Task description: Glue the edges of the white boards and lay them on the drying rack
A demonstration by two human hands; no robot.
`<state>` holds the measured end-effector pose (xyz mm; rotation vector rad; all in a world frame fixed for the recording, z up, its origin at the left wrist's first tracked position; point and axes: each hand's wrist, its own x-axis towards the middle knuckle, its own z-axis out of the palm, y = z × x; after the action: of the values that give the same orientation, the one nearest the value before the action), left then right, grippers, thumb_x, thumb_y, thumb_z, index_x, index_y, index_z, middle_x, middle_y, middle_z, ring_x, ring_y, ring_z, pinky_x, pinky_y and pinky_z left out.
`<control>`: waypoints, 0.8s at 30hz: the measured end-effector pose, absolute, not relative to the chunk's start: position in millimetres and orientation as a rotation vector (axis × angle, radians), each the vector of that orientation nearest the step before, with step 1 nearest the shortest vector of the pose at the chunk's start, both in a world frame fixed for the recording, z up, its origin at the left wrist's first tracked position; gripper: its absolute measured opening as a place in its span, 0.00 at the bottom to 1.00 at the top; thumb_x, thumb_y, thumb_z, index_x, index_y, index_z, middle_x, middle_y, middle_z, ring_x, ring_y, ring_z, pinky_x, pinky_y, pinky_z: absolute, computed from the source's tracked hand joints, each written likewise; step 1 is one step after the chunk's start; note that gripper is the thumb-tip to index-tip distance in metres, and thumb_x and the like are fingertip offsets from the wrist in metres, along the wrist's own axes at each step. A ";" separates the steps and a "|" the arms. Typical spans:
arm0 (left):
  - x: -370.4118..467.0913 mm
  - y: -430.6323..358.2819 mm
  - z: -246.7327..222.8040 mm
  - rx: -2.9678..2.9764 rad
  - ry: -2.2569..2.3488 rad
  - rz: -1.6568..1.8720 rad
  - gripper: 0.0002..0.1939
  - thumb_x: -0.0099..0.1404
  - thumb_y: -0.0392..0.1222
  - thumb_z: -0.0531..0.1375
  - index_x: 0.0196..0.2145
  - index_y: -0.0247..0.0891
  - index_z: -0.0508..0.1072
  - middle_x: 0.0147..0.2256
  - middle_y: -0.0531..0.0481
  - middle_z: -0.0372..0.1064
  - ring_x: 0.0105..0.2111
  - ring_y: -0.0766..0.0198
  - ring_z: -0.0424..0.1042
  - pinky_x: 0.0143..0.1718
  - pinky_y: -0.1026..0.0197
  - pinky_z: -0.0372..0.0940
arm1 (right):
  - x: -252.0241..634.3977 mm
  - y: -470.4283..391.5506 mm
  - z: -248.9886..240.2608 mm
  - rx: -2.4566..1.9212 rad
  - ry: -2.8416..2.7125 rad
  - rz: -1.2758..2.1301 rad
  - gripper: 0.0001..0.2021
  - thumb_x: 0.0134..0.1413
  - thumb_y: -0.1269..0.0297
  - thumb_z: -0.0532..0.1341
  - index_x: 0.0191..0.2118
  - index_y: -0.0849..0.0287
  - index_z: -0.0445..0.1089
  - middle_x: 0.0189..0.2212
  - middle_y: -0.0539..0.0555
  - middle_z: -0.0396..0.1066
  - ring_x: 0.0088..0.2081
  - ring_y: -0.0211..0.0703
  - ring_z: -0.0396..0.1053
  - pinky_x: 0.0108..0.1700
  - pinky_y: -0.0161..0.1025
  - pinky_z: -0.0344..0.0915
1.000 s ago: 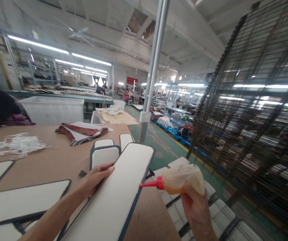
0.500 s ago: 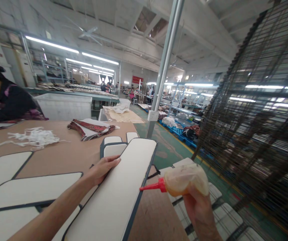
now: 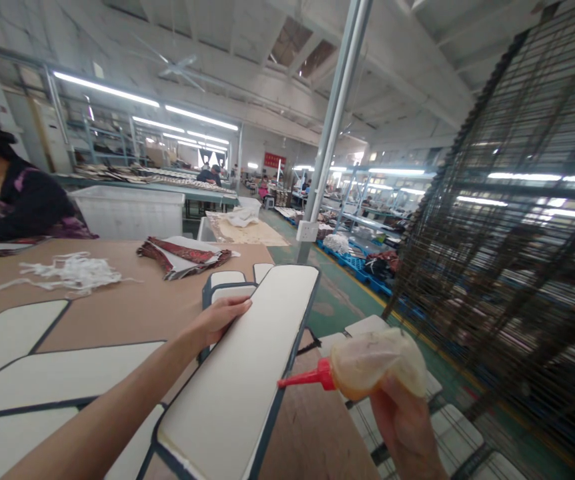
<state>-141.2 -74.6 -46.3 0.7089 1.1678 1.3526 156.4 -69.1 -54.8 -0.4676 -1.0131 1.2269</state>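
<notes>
A long white panel with rounded corners and a dark edge (image 3: 247,353) is held tilted above the table. My left hand (image 3: 225,317) grips its left edge, thumb on the white face and fingers hidden underneath. In my right hand (image 3: 400,407) is a squeeze bottle (image 3: 375,363) with a red nozzle and some amber liquid inside. The nozzle's tip is at the panel's right edge; whether it touches cannot be made out. Similar white panels (image 3: 67,367) lie on the table to the left, and a small stack (image 3: 230,291) stands behind my left hand.
White strips (image 3: 75,272) and a folded patterned bundle (image 3: 185,257) lie on the brown table (image 3: 167,313). A co-worker (image 3: 12,187) sits at the far left. A metal post (image 3: 327,127) stands ahead, and a wire rack (image 3: 512,220) rises at right, with panels (image 3: 447,433) below it.
The panel has moved up and away along with my left hand, bringing its near end into view. The nozzle tip now sits farther down the panel's right edge.
</notes>
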 end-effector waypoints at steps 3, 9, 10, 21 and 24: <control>-141.4 -70.9 -44.5 0.714 1.172 1.362 0.16 0.56 0.35 0.65 0.43 0.31 0.76 0.30 0.43 0.79 0.24 0.61 0.76 0.25 0.63 0.70 | 157.2 -70.8 -57.4 -0.477 -1.019 1.217 0.30 0.36 0.57 0.74 0.50 0.55 0.72 0.34 0.58 0.77 0.34 0.54 0.75 0.38 0.47 0.73; -143.2 -65.8 -39.9 0.713 1.178 1.386 0.14 0.56 0.33 0.66 0.42 0.31 0.77 0.27 0.44 0.78 0.22 0.61 0.75 0.25 0.63 0.70 | 157.5 -76.9 -61.3 -0.488 -1.010 1.233 0.36 0.35 0.59 0.74 0.55 0.54 0.68 0.34 0.57 0.78 0.33 0.54 0.76 0.35 0.46 0.74; -143.5 -65.3 -38.9 0.709 1.180 1.392 0.14 0.55 0.33 0.66 0.41 0.31 0.77 0.27 0.45 0.78 0.22 0.62 0.75 0.25 0.63 0.70 | 157.7 -77.9 -61.7 -0.482 -1.015 1.244 0.36 0.35 0.60 0.74 0.55 0.54 0.68 0.35 0.57 0.78 0.32 0.54 0.76 0.35 0.45 0.75; -151.5 -55.6 -35.4 0.639 1.241 1.457 0.14 0.55 0.31 0.66 0.41 0.32 0.76 0.27 0.47 0.78 0.22 0.62 0.74 0.25 0.62 0.71 | 160.5 -85.7 -71.4 -0.503 -1.049 1.306 0.33 0.37 0.60 0.74 0.54 0.54 0.69 0.36 0.59 0.78 0.35 0.57 0.76 0.38 0.50 0.75; -153.4 -54.1 -34.7 0.631 1.251 1.470 0.12 0.55 0.31 0.66 0.39 0.32 0.76 0.26 0.47 0.78 0.21 0.62 0.74 0.23 0.63 0.70 | 163.4 -85.6 -74.2 -0.459 -1.098 1.344 0.31 0.40 0.61 0.73 0.54 0.53 0.69 0.37 0.59 0.77 0.36 0.58 0.76 0.39 0.53 0.74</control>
<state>-153.4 -54.1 -34.7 0.6313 1.2507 1.4703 163.4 -85.6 -74.2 -0.4592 -1.0979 1.3436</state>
